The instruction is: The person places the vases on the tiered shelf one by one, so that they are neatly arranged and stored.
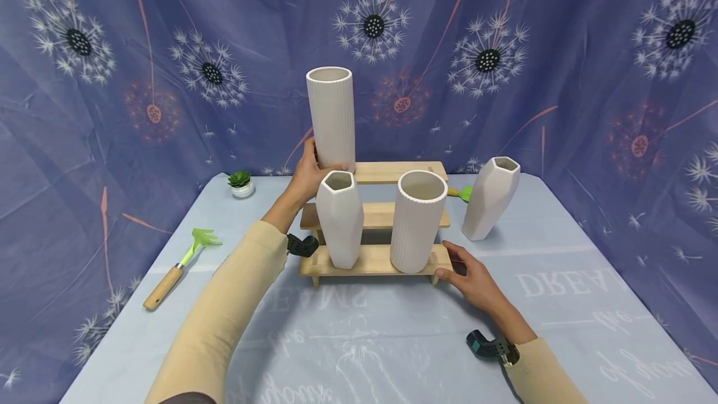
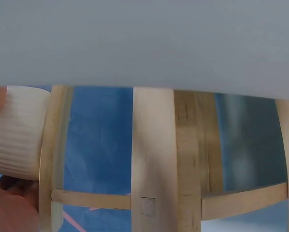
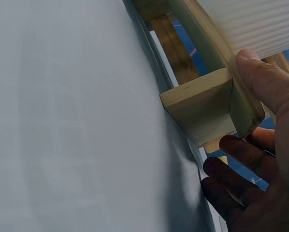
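Observation:
My left hand grips the lower part of a tall white ribbed vase, upright at the left end of the top step of a three-step wooden stand. With thumb and fingers, my right hand holds the right end of the stand's bottom board; the right wrist view shows the thumb on the board and fingertips by its end. On the bottom step stand a faceted white vase at the left and a wider ribbed white vase at the right.
Another faceted white vase stands on the table right of the stand, near a green tool partly hidden behind. At the left lie a small potted succulent and a green hand rake with a wooden handle. A blue dandelion-print cloth hangs behind.

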Demonstrator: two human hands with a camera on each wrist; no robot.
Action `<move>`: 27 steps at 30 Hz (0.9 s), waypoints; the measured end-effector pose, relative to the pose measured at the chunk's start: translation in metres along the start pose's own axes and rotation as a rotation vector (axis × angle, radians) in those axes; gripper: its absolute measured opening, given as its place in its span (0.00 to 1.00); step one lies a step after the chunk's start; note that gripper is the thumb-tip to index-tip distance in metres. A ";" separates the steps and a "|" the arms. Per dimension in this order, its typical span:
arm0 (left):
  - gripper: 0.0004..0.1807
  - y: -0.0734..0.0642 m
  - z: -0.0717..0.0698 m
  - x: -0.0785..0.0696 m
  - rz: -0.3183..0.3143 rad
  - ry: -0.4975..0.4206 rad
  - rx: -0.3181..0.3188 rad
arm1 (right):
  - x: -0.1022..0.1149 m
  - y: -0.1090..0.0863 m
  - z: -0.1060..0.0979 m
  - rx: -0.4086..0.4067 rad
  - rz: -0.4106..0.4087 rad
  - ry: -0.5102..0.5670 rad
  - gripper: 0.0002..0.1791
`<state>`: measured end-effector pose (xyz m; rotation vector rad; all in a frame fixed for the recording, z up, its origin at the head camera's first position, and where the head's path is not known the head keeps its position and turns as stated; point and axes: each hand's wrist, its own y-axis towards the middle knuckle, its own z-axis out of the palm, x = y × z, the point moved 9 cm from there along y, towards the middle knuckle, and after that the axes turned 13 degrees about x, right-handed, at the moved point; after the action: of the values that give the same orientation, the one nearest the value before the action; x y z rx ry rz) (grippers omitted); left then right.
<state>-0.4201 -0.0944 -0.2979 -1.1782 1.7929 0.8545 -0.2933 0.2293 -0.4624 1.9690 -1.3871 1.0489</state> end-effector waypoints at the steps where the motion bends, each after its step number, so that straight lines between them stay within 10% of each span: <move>1: 0.51 0.000 0.000 0.000 -0.003 -0.002 -0.004 | 0.000 0.000 0.000 0.000 0.000 0.001 0.42; 27: 0.44 -0.016 -0.007 0.006 0.053 -0.034 -0.074 | 0.001 -0.001 0.000 -0.003 -0.004 -0.034 0.41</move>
<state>-0.4085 -0.1080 -0.3013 -1.1604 1.7859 0.9736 -0.2918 0.2289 -0.4613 1.9950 -1.4010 1.0152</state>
